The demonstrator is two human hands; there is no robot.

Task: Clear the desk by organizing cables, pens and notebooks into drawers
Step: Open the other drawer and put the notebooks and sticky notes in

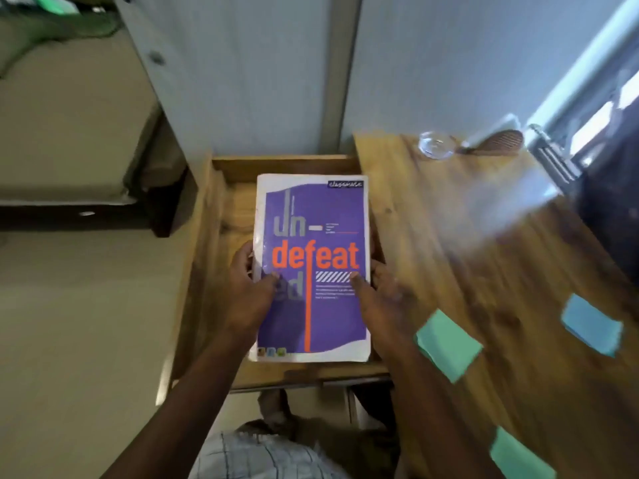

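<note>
Notebook btwn hands — over drawer

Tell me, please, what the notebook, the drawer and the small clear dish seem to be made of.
Notebook: paper under a glossy printed card cover, going by its sheen and scuffed white edges. Drawer: varnished wood, grain showing. Dish: probably glass, transparent with glints, though clear plastic is possible.
</note>
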